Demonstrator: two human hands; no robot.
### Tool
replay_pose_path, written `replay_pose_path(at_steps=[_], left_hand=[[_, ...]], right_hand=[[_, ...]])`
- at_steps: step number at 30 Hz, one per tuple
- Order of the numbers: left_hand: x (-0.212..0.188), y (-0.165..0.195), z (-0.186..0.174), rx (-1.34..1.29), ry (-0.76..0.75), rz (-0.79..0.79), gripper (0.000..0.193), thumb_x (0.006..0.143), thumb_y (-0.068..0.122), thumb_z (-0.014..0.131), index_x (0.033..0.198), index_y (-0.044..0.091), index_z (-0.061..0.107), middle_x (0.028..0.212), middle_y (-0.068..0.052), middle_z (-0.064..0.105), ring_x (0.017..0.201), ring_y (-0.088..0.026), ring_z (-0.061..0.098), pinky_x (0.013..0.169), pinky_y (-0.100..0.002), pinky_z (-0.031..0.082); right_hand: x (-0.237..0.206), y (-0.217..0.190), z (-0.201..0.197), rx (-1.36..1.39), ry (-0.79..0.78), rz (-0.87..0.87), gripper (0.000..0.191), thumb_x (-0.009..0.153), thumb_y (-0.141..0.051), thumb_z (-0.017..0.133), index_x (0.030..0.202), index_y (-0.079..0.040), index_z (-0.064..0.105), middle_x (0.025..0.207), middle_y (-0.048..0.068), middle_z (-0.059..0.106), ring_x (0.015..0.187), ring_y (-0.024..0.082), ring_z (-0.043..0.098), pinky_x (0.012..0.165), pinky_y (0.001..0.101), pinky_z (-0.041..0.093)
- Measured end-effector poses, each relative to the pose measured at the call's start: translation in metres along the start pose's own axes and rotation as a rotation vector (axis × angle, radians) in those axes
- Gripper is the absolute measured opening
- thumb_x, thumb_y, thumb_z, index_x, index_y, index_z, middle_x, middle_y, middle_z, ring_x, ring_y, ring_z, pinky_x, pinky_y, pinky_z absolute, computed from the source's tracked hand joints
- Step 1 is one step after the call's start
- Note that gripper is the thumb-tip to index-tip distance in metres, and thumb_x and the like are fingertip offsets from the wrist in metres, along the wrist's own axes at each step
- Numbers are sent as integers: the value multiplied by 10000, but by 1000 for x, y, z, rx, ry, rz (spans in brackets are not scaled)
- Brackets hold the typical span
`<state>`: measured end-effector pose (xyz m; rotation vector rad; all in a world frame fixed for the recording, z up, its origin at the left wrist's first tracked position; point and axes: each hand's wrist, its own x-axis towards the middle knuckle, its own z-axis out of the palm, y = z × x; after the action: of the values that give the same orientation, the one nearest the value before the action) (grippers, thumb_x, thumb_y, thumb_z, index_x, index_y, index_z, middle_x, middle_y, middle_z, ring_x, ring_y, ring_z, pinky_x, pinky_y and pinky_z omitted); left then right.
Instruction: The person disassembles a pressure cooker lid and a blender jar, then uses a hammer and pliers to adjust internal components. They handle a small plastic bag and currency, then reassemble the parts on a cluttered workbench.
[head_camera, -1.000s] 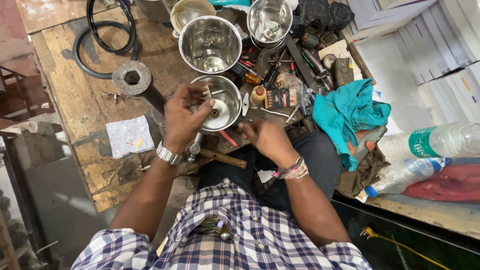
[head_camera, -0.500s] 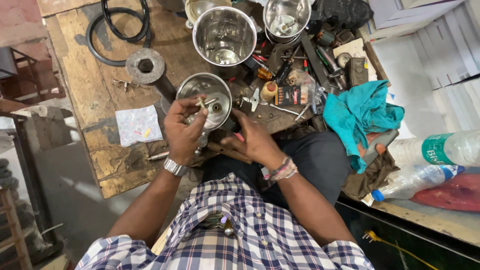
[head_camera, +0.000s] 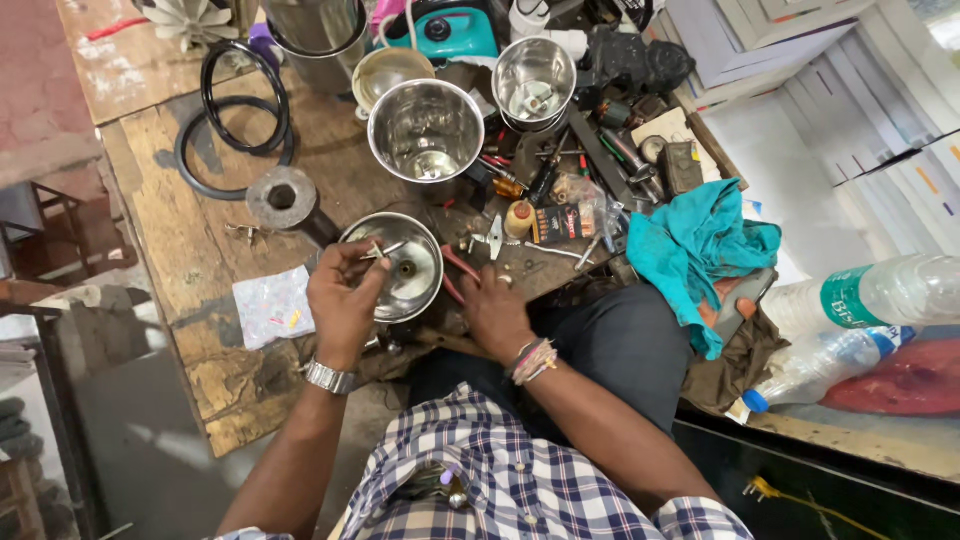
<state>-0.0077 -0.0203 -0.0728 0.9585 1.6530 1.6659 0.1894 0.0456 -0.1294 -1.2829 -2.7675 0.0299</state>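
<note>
Both hands (head_camera: 345, 295) at steel jar (head_camera: 415, 272)

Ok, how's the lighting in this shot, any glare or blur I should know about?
Head view: daylight overexposes the white boxes at right; bright glare on the steel jar and on the jar under the left hand; right hand sharp; wide-angle bending at the edges.

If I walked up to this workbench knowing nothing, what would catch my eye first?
Probably the shiny steel jar at the bench's near edge, with the left hand holding a small metal part over its mouth and the right hand resting beside it. Behind stand two more steel jars, and a bright teal cloth lies crumpled to the right.
</note>
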Motion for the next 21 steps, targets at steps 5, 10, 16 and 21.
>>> replay_pose_path(at_steps=[5,10,16,21], left_hand=[[2,-12,-8,95,39,-18,239,882,39,766,1095,3,664,1065,-79,750,912,-91,714,789,-230,565],[3,-23,-13,63,86,-86,203,888,50,774,1056,-9,675,955,-61,756,833,-85,701,737,-220,554],[-3,-21,-4,176,53,-163,259,849,94,800,1067,-5,699,959,-76,766,840,-106,727,710,-240,581],[-4,-6,1,289,43,-94,280,849,131,818,1071,-11,724,969,-92,790,869,-141,759,760,-265,593]], right_hand=[[6,-10,-8,50,-122,25,339,879,-307,672,1163,-132,612,1133,168,586,1026,352,634,755,505,543],[13,18,-10,425,-299,185,505,913,-403,659,1258,-41,588,1119,245,626,1019,420,640,847,501,518],[23,59,-1,1223,-222,406,394,968,-289,543,1190,12,667,973,106,731,907,246,684,793,350,536],[14,73,-8,1393,-333,527,336,945,-234,541,1179,-21,655,959,72,711,860,182,663,738,316,534]])
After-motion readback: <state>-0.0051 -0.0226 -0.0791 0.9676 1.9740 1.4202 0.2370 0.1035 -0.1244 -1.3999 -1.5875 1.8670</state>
